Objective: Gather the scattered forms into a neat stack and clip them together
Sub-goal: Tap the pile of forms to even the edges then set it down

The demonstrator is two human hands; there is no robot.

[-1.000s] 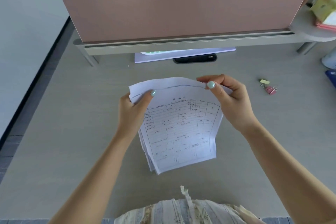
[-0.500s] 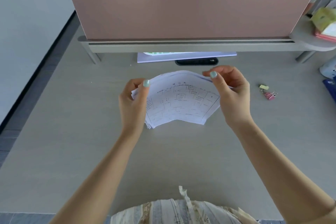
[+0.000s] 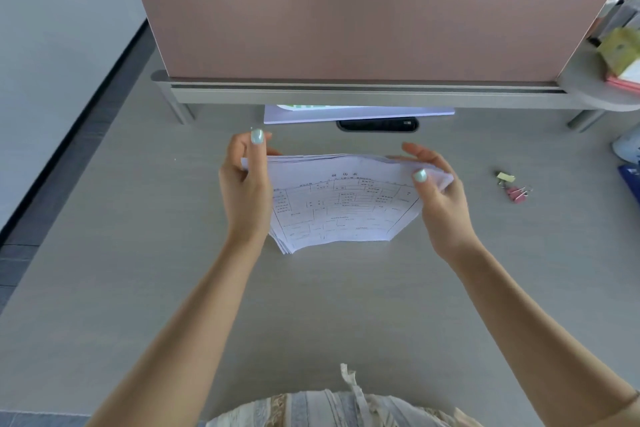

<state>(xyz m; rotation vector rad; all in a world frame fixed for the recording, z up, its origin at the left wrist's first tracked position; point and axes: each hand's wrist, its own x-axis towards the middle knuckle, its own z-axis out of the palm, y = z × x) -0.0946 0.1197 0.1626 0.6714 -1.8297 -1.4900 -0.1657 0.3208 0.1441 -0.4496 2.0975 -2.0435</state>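
Nearest you, your left hand (image 3: 246, 194) and right hand (image 3: 437, 198) hold the stack of forms (image 3: 341, 204) over the desk (image 3: 138, 270), each side of the stack pinched between thumb and fingers, the lower edges fanned. The top sheet carries a printed grid table; its heading and cell text are too small to read. Well to the right lie binder clips (image 3: 512, 185), yellow and pink. Beyond stands a pink divider (image 3: 374, 31).
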